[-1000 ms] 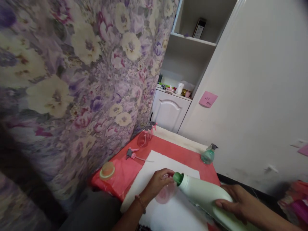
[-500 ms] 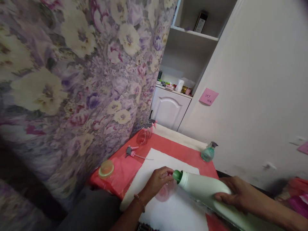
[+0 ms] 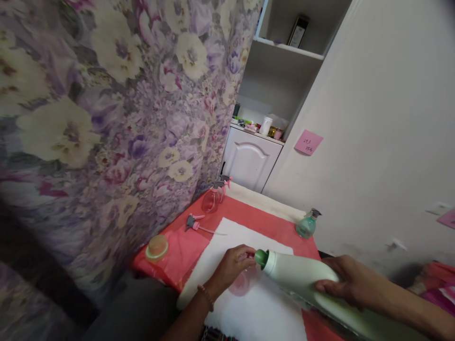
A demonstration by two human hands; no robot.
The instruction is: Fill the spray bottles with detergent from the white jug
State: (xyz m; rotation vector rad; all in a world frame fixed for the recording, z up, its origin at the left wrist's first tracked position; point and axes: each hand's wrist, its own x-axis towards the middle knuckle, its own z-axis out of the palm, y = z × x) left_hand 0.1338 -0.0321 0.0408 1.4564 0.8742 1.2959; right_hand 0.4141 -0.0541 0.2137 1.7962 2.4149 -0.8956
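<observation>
The grip of the right hand (image 3: 350, 286) is clamped around a large pale green bottle (image 3: 298, 277), tilted with its green mouth by the left fingertips. The neck of a clear pink bottle (image 3: 243, 282) is held by the left hand (image 3: 231, 266) and hidden by its fingers. The pink bottle is set over a white cloth (image 3: 263, 312), partly covered by the pale green one, on the red surface (image 3: 263, 218). To the left, a yellowish container (image 3: 157, 248) and a loose sprayer head (image 3: 195, 222) are seen; farther off, pink spray bottles (image 3: 211, 201) and a green spray bottle (image 3: 306, 226). On the wall, a pink note (image 3: 308, 142) is marked with handwritten figures, not surely legible. On an upper shelf (image 3: 287, 46), a dark box (image 3: 297, 33) is seen, its pale label too small to be read.
</observation>
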